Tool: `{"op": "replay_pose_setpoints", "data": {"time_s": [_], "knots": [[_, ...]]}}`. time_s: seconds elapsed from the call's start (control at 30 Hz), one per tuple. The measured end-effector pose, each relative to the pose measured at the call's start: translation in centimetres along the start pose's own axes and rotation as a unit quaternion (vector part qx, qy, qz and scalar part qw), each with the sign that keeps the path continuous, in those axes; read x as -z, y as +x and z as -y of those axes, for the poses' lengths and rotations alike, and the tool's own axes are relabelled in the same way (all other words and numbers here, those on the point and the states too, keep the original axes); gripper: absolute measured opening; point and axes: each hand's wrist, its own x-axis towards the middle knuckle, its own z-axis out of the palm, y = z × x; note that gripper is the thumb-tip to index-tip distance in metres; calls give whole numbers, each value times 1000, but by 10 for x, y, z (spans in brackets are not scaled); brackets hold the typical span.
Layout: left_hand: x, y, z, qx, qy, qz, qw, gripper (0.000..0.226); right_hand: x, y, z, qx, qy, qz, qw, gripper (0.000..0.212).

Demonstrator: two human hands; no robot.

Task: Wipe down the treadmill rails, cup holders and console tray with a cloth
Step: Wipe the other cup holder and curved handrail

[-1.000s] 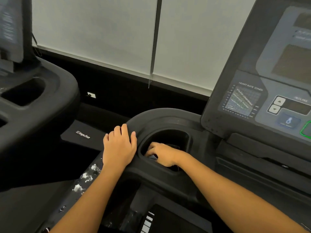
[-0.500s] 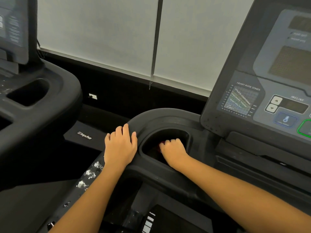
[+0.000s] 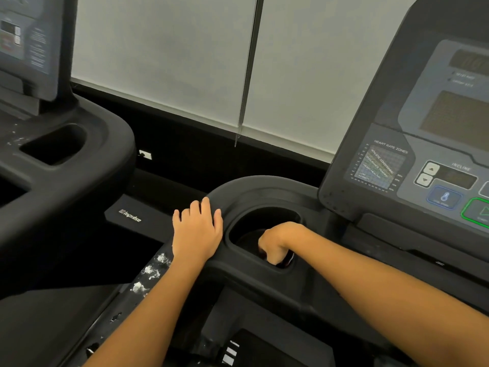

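- Right hand (image 3: 277,243) down inside cup holder (image 3: 264,215), fist clenched; only a dark reddish scrap shows under the knuckles, prob. the cloth (image 3: 288,259), mostly hidden.
- Left hand (image 3: 197,234) flat on the holder's rim w/ fingers spread, grip released, holding nothing, just bracing.
- Judged step: scrubbing bottom/near wall of this holder; mid-task, not near the end.
- Can't tell if holder is clean yet: too dark inside.
- Left rail (image 3: 148,276) below the left wrist carries white flecks + chipped patches; looks not wiped yet, or worn paint, can't say which.
- Console tray (image 3: 397,234) under the display panel (image 3: 436,144) untouched by either hand now; state unclear.
- Right-side holder + rail out of view, so likely left to do.
- Neighbouring treadmill (image 3: 66,154) at far left shows dusty specks near its own holder; not clearly part of the job.
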Motion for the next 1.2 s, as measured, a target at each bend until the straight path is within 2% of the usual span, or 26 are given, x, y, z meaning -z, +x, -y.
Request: {"op": "replay_pose_setpoints", "data": {"time_s": [0.1, 0.2, 0.3, 0.4, 0.5, 0.63, 0.73, 0.83, 0.9, 1.0, 1.07, 1.1, 1.2], "knots": [[-2, 0, 0, -1, 1, -2, 1000, 56, 2, -1, -3, 20, 93, 29, 995, 30], [-3, -1, -1, -1, 5, -8, 1000, 56, 0, -2, -8, 32, 188, 32, 981, 34], [-3, -1, 0, 0, 19, -16, 1000, 56, -4, 3, -9, 53, 285, 6, 957, 36], [-3, -2, 1, -4, 35, -22, 999, 56, -2, 12, -1, 76, 346, -59, 933, 34], [-4, -2, 2, -9, 47, -22, 999, 55, 1, 17, 9, 87, 374, -107, 917, 29], [-5, -2, 4, -19, 49, -13, 999, 54, -3, 14, 11, 51, 426, -105, 897, 32], [-5, -2, 5, -25, 41, -8, 999, 54, -9, 12, 4, 1, 407, -84, 909, 36], [-7, -1, 6, -30, 24, -13, 999, 55, -17, 6, -2, -21, 382, -70, 921, 26], [-8, 0, 7, -33, 18, -24, 999, 55, -21, -2, -2, -7, 385, -98, 918, 15], [-10, 1, 7, -34, 8, -27, 999, 54, -24, -26, -7, 61, 471, -176, 862, 6], [-10, 2, 8, -43, -2, -36, 998, 53, -27, -47, -16, 98, 543, -223, 803, 16], [-8, 2, 8, -52, -7, -40, 998, 52, -31, -56, -19, 116, 591, -237, 763, 17], [2, -2, 2, -62, -58, -66, 994, 51, -45, -68, -22, 192, 735, -236, 606, 29]]}}
